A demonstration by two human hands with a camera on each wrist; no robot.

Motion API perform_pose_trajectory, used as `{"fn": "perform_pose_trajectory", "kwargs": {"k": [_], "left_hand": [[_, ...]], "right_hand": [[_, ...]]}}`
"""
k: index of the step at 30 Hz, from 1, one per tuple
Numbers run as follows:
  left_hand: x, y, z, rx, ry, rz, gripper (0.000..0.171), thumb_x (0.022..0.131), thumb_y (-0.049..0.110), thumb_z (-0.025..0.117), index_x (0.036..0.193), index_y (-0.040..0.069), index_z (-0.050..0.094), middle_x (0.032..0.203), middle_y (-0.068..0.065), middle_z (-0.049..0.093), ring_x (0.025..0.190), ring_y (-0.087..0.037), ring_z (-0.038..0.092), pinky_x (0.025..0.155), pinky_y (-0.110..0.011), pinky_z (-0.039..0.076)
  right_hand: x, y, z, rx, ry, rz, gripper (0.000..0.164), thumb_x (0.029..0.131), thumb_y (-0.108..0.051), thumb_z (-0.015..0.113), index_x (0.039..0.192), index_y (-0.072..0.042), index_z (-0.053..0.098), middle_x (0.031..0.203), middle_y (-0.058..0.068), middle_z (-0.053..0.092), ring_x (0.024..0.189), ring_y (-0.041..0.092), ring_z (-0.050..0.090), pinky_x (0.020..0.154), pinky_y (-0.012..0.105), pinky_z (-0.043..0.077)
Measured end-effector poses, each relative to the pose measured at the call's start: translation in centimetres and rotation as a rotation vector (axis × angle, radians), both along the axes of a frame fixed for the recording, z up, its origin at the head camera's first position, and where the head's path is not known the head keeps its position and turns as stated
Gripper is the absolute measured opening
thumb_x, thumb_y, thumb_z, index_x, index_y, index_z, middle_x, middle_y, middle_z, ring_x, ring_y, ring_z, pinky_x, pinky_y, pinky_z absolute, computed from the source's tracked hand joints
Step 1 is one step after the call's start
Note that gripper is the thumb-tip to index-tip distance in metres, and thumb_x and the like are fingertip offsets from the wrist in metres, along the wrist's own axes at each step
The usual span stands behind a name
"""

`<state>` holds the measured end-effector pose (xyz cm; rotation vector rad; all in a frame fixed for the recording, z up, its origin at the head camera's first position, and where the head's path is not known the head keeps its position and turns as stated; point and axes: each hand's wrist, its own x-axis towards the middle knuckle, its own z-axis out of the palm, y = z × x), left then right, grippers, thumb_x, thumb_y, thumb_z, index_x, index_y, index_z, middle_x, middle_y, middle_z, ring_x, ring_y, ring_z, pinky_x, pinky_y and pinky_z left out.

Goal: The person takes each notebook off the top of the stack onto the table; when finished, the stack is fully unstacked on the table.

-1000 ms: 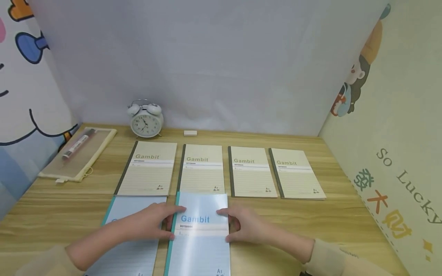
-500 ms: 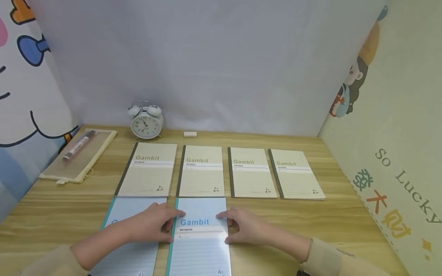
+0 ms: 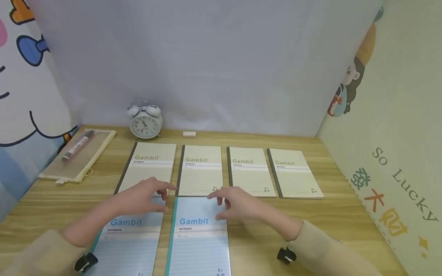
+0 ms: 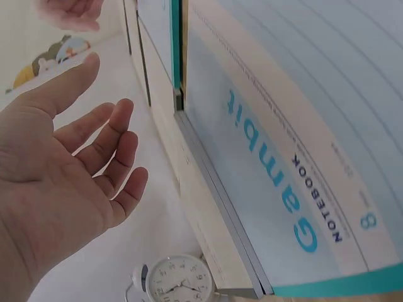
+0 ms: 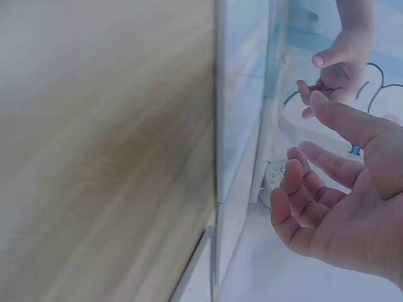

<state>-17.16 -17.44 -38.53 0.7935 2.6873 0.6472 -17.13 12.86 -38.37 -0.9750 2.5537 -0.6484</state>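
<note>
Your left hand (image 3: 145,196) hovers over the top of the left blue notebook (image 3: 126,249), thumb and loosely bent fingers apart. Your right hand (image 3: 239,204) hangs at the upper right corner of the right blue notebook (image 3: 200,245), thumb and fingers likewise apart. Both notebooks lie flat on the tabletop (image 3: 293,234), a narrow gap between them. Just beyond, four cream notebooks (image 3: 202,176) form a row; your left hand partly blocks the leftmost. Behind stands a white alarm clock (image 3: 145,127), near a small white block (image 3: 189,134).
</note>
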Motion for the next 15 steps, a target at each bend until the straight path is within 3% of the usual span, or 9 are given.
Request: {"fn": "perform_pose_trajectory", "kwargs": {"k": [4, 9, 15], "left_hand": [[-1.5, -1.8, -0.2, 0.028, 0.066, 0.051, 0.057, 0.080, 0.030, 0.075, 0.130, 0.012, 0.056, 0.092, 0.006, 0.061, 0.092, -0.020, 0.049, 0.077, -0.036, 0.042], [-3.2, -4.0, -0.4, 0.073, 0.165, 0.113, 0.055, 0.081, 0.028, 0.075, 0.129, 0.011, 0.057, 0.098, -0.001, 0.063, 0.100, -0.026, 0.052, 0.092, -0.050, 0.039], [-4.8, -6.5, -0.1, 0.052, 0.189, 0.162, 0.060, 0.082, 0.032, 0.073, 0.134, 0.009, 0.052, 0.110, -0.010, 0.061, 0.109, -0.033, 0.048, 0.090, -0.053, 0.041]], "right_hand": [[-1.1, -1.2, 1.0, -0.024, 0.031, -0.003, 0.054, 0.081, -0.026, 0.075, 0.130, -0.015, 0.057, 0.100, 0.003, 0.061, 0.072, 0.009, 0.051, 0.064, 0.021, 0.044], [-2.5, -3.0, 2.0, -0.074, 0.038, -0.022, 0.054, 0.084, -0.026, 0.073, 0.133, -0.015, 0.054, 0.108, 0.005, 0.062, 0.085, 0.014, 0.056, 0.070, 0.023, 0.046], [-4.7, -5.2, 2.4, -0.090, 0.076, -0.006, 0.056, 0.085, -0.026, 0.071, 0.135, -0.014, 0.052, 0.117, 0.006, 0.060, 0.097, 0.019, 0.057, 0.079, 0.025, 0.046]]}}
